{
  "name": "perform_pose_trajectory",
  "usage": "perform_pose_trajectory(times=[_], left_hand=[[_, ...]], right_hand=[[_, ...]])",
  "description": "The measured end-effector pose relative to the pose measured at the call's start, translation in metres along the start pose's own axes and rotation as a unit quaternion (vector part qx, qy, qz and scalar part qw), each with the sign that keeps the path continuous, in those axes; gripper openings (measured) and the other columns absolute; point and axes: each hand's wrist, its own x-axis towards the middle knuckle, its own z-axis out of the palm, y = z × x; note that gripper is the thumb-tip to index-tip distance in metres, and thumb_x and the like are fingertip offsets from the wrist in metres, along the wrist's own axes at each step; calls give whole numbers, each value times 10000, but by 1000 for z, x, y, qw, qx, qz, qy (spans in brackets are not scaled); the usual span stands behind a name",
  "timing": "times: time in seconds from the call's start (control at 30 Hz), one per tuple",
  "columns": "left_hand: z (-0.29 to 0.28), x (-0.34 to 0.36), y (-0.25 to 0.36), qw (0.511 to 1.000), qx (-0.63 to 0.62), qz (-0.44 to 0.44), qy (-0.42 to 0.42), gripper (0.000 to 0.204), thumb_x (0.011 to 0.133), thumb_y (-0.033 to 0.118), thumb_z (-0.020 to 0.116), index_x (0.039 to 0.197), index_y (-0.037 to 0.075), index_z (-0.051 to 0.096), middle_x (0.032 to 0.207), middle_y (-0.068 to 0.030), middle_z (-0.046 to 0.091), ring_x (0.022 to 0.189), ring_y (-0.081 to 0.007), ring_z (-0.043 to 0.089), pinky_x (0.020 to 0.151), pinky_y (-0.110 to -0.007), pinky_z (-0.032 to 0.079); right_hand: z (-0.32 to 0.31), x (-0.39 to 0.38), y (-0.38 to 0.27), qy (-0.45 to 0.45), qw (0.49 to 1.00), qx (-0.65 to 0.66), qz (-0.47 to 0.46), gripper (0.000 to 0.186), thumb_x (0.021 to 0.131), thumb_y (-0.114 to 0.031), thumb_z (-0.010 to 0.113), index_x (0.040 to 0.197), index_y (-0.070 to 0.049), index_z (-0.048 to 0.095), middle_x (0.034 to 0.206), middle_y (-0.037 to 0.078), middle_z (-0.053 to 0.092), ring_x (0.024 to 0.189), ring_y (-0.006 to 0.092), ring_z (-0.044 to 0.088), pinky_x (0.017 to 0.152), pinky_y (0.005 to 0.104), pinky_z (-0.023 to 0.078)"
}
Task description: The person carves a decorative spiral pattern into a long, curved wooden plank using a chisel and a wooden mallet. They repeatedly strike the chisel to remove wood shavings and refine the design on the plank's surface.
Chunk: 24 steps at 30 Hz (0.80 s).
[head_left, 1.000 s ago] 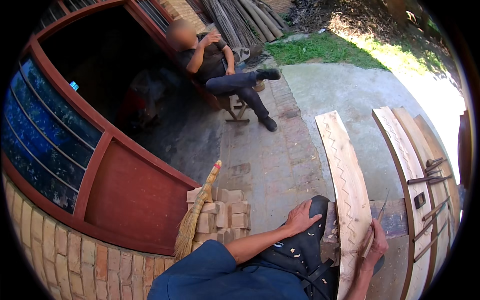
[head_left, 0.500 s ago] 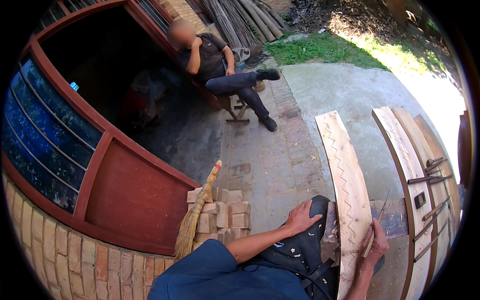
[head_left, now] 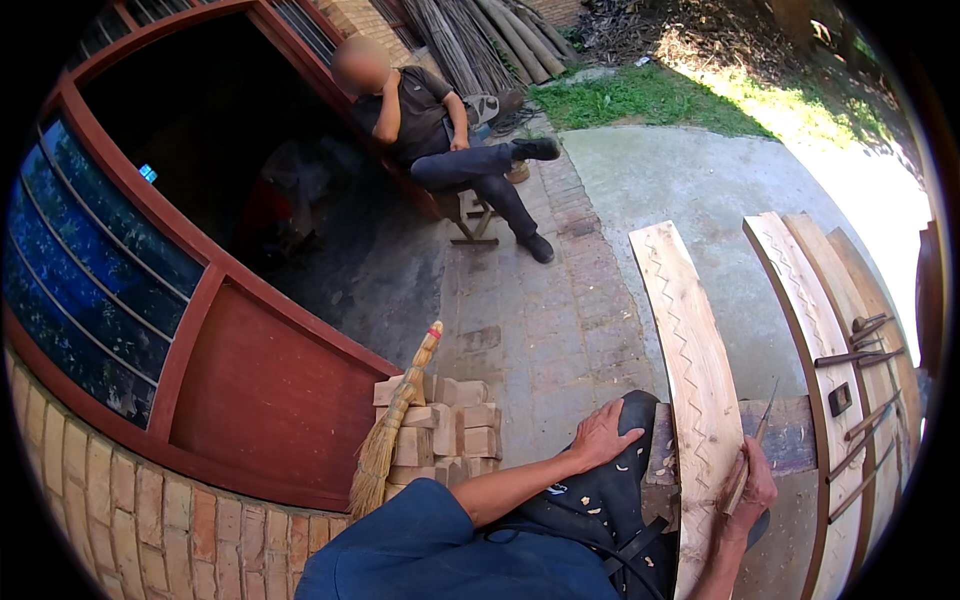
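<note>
Plank (head_left: 698,370), zigzag-marked, lay at four o'clock across the surface (head_left: 785,438), presumably for support. Knee (head_left: 640,413) bore the left hand (head_left: 602,437), fingers unclenched, seemingly resting; the right hand (head_left: 757,487) clamped its fingers on a pointed tool (head_left: 763,428), tip toward one o'clock, apparently for control.

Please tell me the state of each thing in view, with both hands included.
Left hand: open, palm down.
Right hand: closed on the pointed tool.
Nearest board: marked with a zigzag.
Loose tools: lying on the boards at right.
Broom: tilted, bristles down.
Blocks: stacked.
Doorway: open.
Other person: seated, legs crossed.
</note>
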Motion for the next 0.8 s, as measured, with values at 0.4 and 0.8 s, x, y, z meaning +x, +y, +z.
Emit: perform_pose_trajectory(times=[0.4,0.8], left_hand=[[-3,0,2,1000,-5,-4,-5,905,980,598,724,1590,-24,481,1572,-292,573,1414,-463,593,1168,-508,502],[-1,0,0,1000,-4,-2,-4,906,978,603,724,1592,-17,484,1583,-289,566,1419,-462,591,1167,-510,503]], right_hand=[[0,1,-1,3,1000,6,-8,257,1045,-27,648,1274,15,757,1140,203,808,1023,350,802,908,415,623],[0,0,-2,3,1000,10,15,239,1029,-16,666,1242,25,768,1157,189,813,1042,356,807,914,416,630]])
